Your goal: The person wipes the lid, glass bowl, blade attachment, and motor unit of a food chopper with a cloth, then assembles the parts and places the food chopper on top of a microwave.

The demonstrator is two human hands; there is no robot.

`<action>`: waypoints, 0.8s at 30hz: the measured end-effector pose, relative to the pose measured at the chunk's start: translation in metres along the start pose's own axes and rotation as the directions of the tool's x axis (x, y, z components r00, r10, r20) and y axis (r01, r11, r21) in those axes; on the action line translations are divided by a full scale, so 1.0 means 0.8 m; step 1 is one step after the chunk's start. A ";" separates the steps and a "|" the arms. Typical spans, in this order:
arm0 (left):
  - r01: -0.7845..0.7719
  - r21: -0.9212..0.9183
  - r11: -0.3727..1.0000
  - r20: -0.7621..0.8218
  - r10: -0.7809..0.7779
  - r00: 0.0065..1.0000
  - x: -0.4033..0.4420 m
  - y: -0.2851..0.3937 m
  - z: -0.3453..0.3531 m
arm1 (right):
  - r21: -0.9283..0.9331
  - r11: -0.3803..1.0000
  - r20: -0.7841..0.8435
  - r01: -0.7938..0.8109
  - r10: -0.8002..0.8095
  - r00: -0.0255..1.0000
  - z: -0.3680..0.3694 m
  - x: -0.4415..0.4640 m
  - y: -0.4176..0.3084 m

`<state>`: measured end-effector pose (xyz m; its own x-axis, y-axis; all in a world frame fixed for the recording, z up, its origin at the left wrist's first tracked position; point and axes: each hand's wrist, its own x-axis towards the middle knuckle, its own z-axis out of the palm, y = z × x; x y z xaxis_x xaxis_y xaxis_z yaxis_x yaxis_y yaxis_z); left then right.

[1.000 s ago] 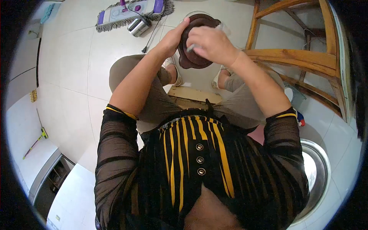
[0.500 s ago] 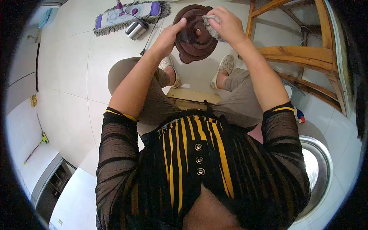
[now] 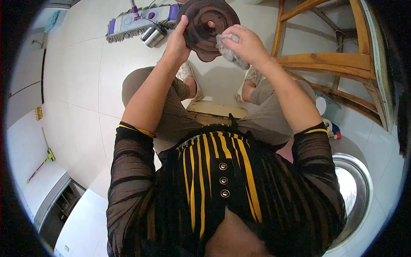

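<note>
My left hand [image 3: 179, 42] grips the left edge of a dark brown round lid [image 3: 201, 36], thumb on its near face and the other fingers hidden behind. Raised rings run around the lid's face, a small pale spot shows at its centre, and a lobe juts from its lower rim. In my right hand [image 3: 248, 45] a crumpled grey rag [image 3: 231, 53] is bunched between the fingers. The rag lies against the lid's lower right edge. Both hands are above the floor, beyond my shoes [image 3: 188, 77].
A flat mop [image 3: 128, 25] and a steel kettle-like vessel [image 3: 153, 36] with a cord lie at the upper left. To the right stands a wooden chair [image 3: 325, 62]. A metal basin [image 3: 364, 180] sits at lower right, near a bottle with a red-and-blue part [image 3: 335, 130].
The lid has moved up and slightly left with my left hand. My right hand has brought the rag down from the lid's upper right to its lower right edge.
</note>
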<state>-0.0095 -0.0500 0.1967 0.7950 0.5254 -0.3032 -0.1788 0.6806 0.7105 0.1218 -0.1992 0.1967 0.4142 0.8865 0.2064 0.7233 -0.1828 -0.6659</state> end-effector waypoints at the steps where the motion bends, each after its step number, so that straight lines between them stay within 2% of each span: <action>1: 0.002 0.025 1.000 0.008 -0.003 1.000 0.001 0.000 0.003 | 0.117 0.991 0.044 -0.060 0.055 0.998 -0.004 0.002 -0.005; 2: 0.005 0.050 0.999 0.015 -0.006 1.000 0.000 0.000 0.004 | 0.230 0.965 0.095 -0.124 0.105 0.990 -0.007 0.004 -0.011; 3: 0.007 0.048 0.999 0.013 -0.007 1.000 0.003 -0.003 0.001 | 0.230 0.965 0.097 -0.126 0.106 0.990 -0.010 0.008 -0.012; 5: 0.003 0.130 0.991 0.023 -0.006 1.000 0.011 -0.013 -0.008 | 0.385 0.896 -0.077 -0.223 0.272 0.959 -0.013 0.021 -0.008; 6: 0.000 0.127 0.992 0.020 -0.003 1.000 0.013 -0.018 -0.013 | 0.384 0.897 -0.073 -0.221 0.268 0.961 -0.008 0.028 -0.001; 7: 0.005 0.203 0.979 0.045 -0.015 0.999 0.013 -0.024 -0.015 | 0.383 0.907 -0.140 -0.178 0.247 0.959 0.001 0.034 0.006; 8: 0.010 0.279 0.960 0.072 -0.031 0.997 0.016 -0.031 -0.016 | 0.379 0.915 -0.209 -0.136 0.228 0.951 0.008 0.036 0.014; 9: -0.046 0.303 0.952 0.063 0.028 0.998 0.002 -0.028 0.005 | 0.377 0.915 -0.211 -0.140 0.233 0.949 0.014 0.033 0.010; 11: 0.009 0.293 0.956 0.064 -0.029 0.998 0.001 -0.028 0.001 | 0.091 0.993 -0.234 -0.080 0.099 0.967 0.026 0.024 -0.006; 12: 0.057 0.284 0.957 0.057 -0.077 0.995 -0.002 -0.028 0.000 | 0.090 0.992 -0.227 -0.083 0.101 0.968 0.026 0.018 -0.009; 15: 0.033 0.270 0.962 0.047 -0.048 0.998 -0.002 -0.019 -0.003 | 0.172 0.984 -0.126 0.045 -0.023 0.992 0.023 0.019 -0.014; 16: 0.042 0.261 0.965 0.039 -0.054 0.998 -0.001 -0.018 -0.006 | 0.178 0.983 -0.123 0.043 -0.021 0.992 0.019 0.020 -0.011; 18: 0.057 0.235 0.970 0.042 -0.069 0.997 0.005 -0.021 -0.011 | 0.189 0.978 0.196 0.087 -0.124 0.973 0.003 0.026 -0.003; 19: 0.070 0.207 0.976 0.051 -0.082 0.995 0.007 -0.022 -0.013 | 0.190 0.978 0.193 0.089 -0.126 0.973 -0.005 0.029 0.000; 21: 0.098 0.179 0.979 0.052 -0.109 0.993 0.005 -0.018 -0.006 | 0.035 0.998 0.309 0.048 -0.057 0.950 -0.021 0.033 0.005; 22: 0.130 0.149 0.980 0.054 -0.139 0.989 0.003 -0.013 0.001 | 0.035 0.998 0.309 0.045 -0.054 0.949 -0.026 0.032 0.008; 24: 0.155 0.117 0.981 0.042 -0.161 0.986 0.004 -0.004 0.010 | 0.008 1.000 -0.048 -0.002 0.003 0.999 -0.036 0.032 0.011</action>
<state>-0.0015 -0.0550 0.1986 0.8371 0.3872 -0.3864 0.0152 0.6895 0.7241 0.1548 -0.1907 0.2170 0.4421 0.8646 0.2388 0.7181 -0.1817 -0.6718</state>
